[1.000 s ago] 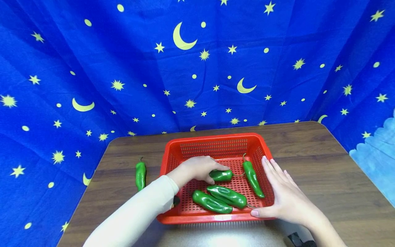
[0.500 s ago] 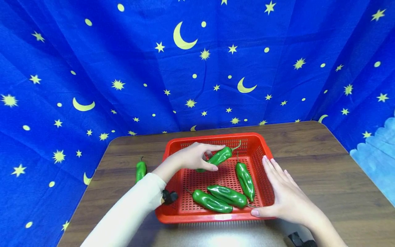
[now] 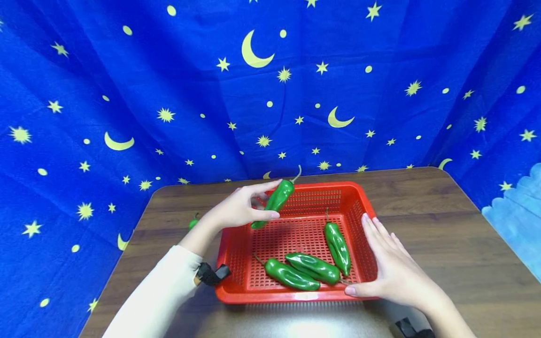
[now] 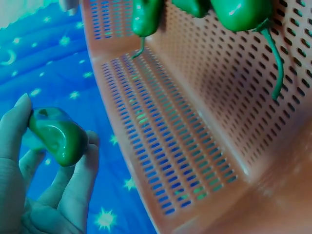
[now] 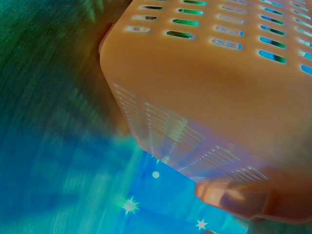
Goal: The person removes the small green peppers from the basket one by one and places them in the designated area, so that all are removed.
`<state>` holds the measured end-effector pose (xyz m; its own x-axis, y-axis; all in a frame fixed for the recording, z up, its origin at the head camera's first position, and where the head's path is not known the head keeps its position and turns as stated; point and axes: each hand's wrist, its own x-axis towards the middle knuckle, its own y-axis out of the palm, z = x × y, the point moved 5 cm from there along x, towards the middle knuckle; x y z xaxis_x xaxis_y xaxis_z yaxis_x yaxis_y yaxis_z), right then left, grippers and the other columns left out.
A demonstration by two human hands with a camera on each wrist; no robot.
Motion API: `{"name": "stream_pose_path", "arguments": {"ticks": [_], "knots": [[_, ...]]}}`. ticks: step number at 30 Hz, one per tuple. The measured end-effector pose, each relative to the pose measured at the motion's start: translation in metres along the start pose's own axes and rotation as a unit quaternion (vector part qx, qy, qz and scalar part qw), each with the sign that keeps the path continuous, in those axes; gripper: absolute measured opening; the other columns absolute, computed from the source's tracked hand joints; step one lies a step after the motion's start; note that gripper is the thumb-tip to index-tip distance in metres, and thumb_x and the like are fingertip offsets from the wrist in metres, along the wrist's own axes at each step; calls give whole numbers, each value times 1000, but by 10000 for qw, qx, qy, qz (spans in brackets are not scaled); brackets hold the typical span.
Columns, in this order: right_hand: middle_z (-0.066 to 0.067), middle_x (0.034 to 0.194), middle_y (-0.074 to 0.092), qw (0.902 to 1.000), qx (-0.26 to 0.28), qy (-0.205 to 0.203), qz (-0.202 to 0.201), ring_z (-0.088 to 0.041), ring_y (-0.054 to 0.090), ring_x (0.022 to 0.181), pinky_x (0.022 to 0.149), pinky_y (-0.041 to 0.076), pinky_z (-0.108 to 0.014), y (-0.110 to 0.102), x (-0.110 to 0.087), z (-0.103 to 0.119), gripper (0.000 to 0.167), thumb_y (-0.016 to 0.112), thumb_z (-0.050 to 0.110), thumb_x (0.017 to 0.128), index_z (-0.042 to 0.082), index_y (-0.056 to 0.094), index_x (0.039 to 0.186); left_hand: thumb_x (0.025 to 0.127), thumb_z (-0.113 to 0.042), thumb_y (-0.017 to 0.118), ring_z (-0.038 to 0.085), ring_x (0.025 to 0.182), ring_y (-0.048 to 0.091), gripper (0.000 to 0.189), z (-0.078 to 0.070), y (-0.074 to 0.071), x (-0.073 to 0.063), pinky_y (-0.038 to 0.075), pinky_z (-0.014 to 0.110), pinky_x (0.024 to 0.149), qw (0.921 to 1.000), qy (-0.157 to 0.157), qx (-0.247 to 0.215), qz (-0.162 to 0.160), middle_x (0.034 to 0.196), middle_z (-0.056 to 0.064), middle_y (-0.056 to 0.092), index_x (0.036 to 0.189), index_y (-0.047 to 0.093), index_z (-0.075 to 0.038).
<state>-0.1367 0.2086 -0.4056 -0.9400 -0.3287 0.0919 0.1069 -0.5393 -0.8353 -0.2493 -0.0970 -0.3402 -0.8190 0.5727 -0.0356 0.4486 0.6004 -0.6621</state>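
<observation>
My left hand [image 3: 232, 209] holds a green chili pepper [image 3: 278, 199] over the back left of the red basket [image 3: 253, 298]. Its stem points up and away. In the left wrist view, the thumb and fingers pinch that pepper from both sides. On the basket's perforated floor lie three more peppers: one pepper [image 3: 338, 246] upright along the right side, another [image 3: 314, 268] and a third [image 3: 287, 274] side by side near the front. My right hand [image 3: 393, 265] rests on the basket's right rim, fingers extended along it and thumb at the front corner.
Left of the basket, a further green pepper [image 3: 194, 222] lies on the wooden table [image 3: 422, 202], mostly hidden behind my left arm. A blue curtain [image 3: 270, 94] with moons and stars hangs behind the table and along both sides.
My left hand has lifted the pepper off the basket floor and moved it up, back and left. The right-side pepper has shifted slightly left. My right hand keeps its place on the rim.
</observation>
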Motion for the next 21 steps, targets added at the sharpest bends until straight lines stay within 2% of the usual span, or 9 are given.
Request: {"name": "stream_pose_path", "arguments": {"ticks": [5, 10, 14, 21], "knots": [[-16, 167, 9, 10000, -10, -3, -8, -34, 6, 155, 125, -3, -52, 0, 0, -1, 140, 81, 71, 61, 12, 3, 161, 86, -27, 78, 17, 91, 70, 78, 1, -13, -14, 60, 32, 73, 9990, 73, -243, -358, 112, 8, 70, 153, 38, -31], [-16, 167, 8, 10000, 3, 6, 7, -36, 7, 154, 124, -1, -55, -1, 0, 0, 140, 82, 70, 62, 11, 3, 161, 86, -27, 79, 17, 91, 68, 79, 7, -22, -26, 58, 33, 76, 9975, 4, -133, -694, 112, 8, 70, 153, 38, -31], [-16, 167, 8, 10000, 20, 32, 48, -36, 7, 154, 123, 0, -58, -1, 0, -1, 139, 82, 70, 62, 11, 3, 161, 87, -28, 78, 17, 90, 68, 81, 14, -25, -35, 58, 34, 77, 9965, -137, -147, -806, 112, 9, 69, 154, 35, -33], [-16, 167, 8, 10000, 10, -58, 23, -36, 6, 154, 124, -3, -55, 0, 0, 1, 138, 83, 67, 63, 11, 3, 161, 87, -34, 77, 17, 88, 67, 82, 20, -33, -44, 56, 34, 79, 9946, -300, -70, -986, 110, 9, 69, 154, 30, -40]]}}
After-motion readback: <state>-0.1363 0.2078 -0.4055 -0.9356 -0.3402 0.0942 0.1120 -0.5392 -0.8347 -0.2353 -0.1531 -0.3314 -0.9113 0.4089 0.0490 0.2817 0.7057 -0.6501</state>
